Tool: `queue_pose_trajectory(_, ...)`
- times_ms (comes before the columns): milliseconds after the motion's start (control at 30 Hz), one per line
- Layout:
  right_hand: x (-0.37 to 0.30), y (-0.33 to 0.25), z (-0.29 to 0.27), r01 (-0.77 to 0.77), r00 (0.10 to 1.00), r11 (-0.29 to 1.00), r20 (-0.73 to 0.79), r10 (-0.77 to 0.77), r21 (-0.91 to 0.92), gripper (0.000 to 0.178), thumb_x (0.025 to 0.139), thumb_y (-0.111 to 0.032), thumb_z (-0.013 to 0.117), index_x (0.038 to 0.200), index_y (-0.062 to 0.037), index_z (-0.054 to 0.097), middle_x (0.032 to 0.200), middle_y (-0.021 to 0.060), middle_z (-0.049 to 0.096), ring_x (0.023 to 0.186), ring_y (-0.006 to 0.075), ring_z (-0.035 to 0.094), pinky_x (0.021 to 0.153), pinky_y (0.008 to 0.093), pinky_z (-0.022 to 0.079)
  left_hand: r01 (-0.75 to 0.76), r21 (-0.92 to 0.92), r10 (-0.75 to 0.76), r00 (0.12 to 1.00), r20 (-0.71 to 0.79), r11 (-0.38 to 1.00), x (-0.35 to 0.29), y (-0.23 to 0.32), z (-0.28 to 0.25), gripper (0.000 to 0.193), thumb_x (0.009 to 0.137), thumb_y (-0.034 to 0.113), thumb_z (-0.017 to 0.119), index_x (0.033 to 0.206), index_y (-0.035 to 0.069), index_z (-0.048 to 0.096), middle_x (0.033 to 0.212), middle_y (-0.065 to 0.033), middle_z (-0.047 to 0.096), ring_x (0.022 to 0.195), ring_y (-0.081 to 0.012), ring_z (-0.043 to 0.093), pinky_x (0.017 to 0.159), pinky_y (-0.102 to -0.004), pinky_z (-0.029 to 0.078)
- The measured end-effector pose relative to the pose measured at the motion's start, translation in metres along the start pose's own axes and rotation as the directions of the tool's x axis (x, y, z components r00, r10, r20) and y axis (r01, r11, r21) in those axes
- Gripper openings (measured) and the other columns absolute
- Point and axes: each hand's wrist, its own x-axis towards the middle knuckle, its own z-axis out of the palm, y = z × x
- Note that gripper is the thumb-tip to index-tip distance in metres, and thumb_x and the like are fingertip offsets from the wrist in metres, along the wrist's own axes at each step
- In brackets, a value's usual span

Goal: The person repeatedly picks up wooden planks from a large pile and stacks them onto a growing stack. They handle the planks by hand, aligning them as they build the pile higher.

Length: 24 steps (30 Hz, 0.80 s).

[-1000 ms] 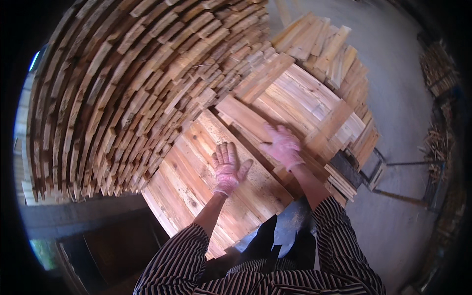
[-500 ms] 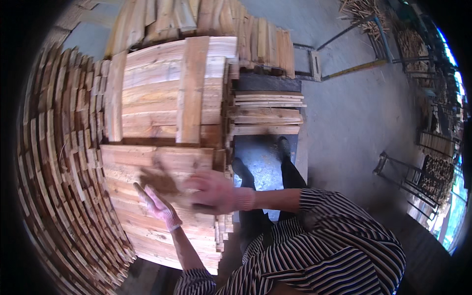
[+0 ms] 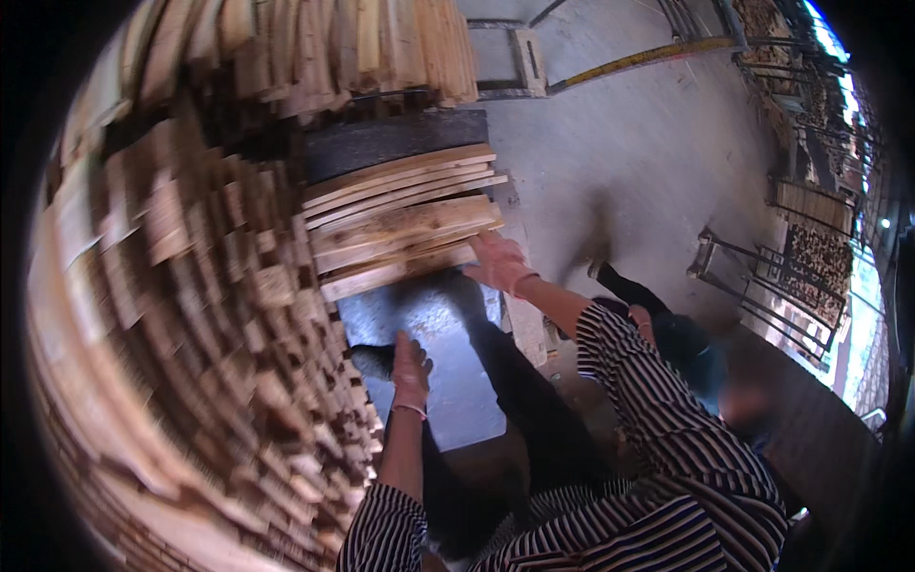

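Observation:
Several planks lie in a short pile (image 3: 405, 221) on a dark metal surface in front of me. My right hand (image 3: 500, 264), in a pinkish glove, is at the right end of the nearest planks; its fingers reach out against the board ends and are not wrapped round one. Nearer to me and further left, my left hand (image 3: 411, 375), gloved alike, hangs above the metal sheet (image 3: 448, 400). Its fingers are stretched out and hold nothing.
Tall stacked boards (image 3: 257, 286) rise close on my left, blurred. Another board stack (image 3: 381, 48) stands beyond the pile. A metal frame (image 3: 643, 62) is on the floor at far right, with racks of wood (image 3: 810, 248) behind. Another person (image 3: 691, 353) is at my right.
My view has swung right, from the flat boards on the left stack to the plank pile. Both hands have left those boards; the right now reaches the pile's end, the left is lower.

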Motion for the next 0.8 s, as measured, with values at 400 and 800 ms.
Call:
queue_pose_trajectory(400,0.182,0.046,0.079,-0.036,0.999,0.999,0.015,0.036,-0.033,0.082,0.075,-0.072,0.071,0.128,-0.0092,0.064,0.129,0.0153,0.064,0.124,0.0343,0.058,0.104,0.0502,0.046,-0.014,-0.563,0.176,0.956,0.235,0.827,0.267,-0.014,0.045,0.083,0.086,0.063,0.073,0.149,0.012,0.052,0.154,-0.0112,0.051,0.142,-0.0333,0.045,0.12,-0.0553,0.033)
queue_pose_trajectory(800,0.208,0.057,0.076,-0.111,0.896,0.987,0.441,0.05,0.113,0.101,0.057,-0.074,0.081,0.123,0.0019,0.069,0.126,0.0258,0.07,0.117,0.0377,0.068,0.098,0.0453,0.054,0.325,-0.793,0.258,0.824,0.505,0.515,0.276,-0.034,0.022,0.074,0.1,0.069,0.038,0.158,0.023,0.042,0.166,-0.005,0.038,0.151,-0.0369,0.033,0.119,-0.0714,0.014)
